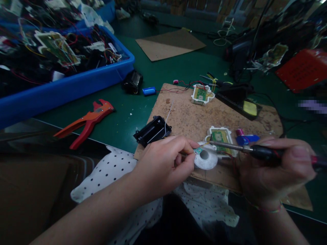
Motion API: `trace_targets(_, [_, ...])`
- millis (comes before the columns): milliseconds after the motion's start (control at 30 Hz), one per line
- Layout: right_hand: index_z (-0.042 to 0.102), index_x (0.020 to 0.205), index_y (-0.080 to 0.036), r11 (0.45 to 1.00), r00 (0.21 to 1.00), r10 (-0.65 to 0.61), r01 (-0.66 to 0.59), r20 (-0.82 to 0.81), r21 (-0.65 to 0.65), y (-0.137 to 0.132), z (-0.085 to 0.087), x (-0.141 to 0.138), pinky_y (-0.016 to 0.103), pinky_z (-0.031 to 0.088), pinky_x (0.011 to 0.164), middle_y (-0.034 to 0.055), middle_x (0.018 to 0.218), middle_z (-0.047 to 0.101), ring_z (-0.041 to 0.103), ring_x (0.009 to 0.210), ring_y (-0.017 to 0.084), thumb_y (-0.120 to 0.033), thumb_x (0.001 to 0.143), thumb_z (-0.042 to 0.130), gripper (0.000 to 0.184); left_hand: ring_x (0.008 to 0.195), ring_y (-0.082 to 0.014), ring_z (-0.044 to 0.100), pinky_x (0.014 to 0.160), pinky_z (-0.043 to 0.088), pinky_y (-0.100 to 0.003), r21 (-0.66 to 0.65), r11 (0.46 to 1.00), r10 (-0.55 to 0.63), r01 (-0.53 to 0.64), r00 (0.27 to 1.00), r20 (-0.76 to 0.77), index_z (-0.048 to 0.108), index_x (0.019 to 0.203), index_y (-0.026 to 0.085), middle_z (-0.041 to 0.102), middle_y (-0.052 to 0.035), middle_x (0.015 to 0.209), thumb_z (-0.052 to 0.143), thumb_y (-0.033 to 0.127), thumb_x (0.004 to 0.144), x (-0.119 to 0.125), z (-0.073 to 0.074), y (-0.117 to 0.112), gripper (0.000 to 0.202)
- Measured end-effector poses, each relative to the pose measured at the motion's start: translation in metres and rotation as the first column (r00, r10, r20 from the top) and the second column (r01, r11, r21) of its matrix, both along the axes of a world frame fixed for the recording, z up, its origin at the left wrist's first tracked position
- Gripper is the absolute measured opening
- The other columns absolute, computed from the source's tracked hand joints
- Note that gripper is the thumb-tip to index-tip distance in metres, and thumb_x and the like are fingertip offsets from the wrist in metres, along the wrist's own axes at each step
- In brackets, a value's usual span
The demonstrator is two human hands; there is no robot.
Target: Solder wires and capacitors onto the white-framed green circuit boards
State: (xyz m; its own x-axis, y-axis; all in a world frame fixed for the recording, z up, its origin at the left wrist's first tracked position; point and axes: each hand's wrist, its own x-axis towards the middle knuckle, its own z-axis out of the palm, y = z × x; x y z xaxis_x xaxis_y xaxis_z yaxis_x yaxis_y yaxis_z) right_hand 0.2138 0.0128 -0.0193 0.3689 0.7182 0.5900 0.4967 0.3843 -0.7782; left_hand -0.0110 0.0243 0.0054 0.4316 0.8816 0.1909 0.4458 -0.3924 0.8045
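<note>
My left hand [166, 161] is closed in a pinch on a small green circuit board [198, 150], held over the near edge of the pitted brown work board [189, 112] on the green counter [127, 115]. My right hand [276, 170] is wrapped around the black-handled soldering iron [263, 152], whose slim metal shaft points toward the circuit board. A flat white round spool [208, 162] lies just below. A black rectangular housing [152, 131] sits beside my left hand.
</note>
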Motion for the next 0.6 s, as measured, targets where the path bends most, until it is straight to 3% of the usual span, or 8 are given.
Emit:
trace_targets(100, [0.058,0.064,-0.024,0.985,0.984,-0.079,0.101,-0.159,0.137,0.007,0.006,-0.015,0.033,0.031,0.053,-0.0001,0.056,0.043,0.044,0.053,0.016,-0.026,0.089,0.051,0.026,0.051,-0.0054,0.053,0.050,0.044,-0.020,-0.010,1.000,0.001,-0.001,1.000,0.003,0.062,0.079,0.016,0.075,-0.0081,0.102,0.059,0.017,0.090,0.000,0.000,0.000,0.011])
trace_targets(367, [0.062,0.062,-0.024,0.997,0.980,0.060,-0.049,-0.188,0.065,0.003,0.009,-0.014,0.035,0.032,0.050,-0.0003,0.054,0.047,0.047,0.050,0.017,-0.022,0.083,0.055,0.022,0.052,-0.0065,0.054,0.050,0.043,-0.020,-0.012,1.000,-0.005,0.004,1.000,-0.017,0.061,0.079,0.017,0.075,-0.0063,0.095,0.057,0.018,0.091,-0.001,0.000,-0.001,0.012])
trace_targets(600, [0.061,0.060,-0.023,0.999,0.989,-0.033,0.038,-0.144,0.030,0.005,0.008,-0.018,0.035,0.036,0.052,-0.0003,0.055,0.050,0.047,0.048,0.015,-0.023,0.083,0.054,0.024,0.053,-0.0068,0.055,0.051,0.045,-0.021,-0.001,1.000,0.000,0.000,1.000,-0.009,0.062,0.079,0.016,0.075,-0.0075,0.096,0.059,0.017,0.090,0.001,0.001,-0.001,0.011])
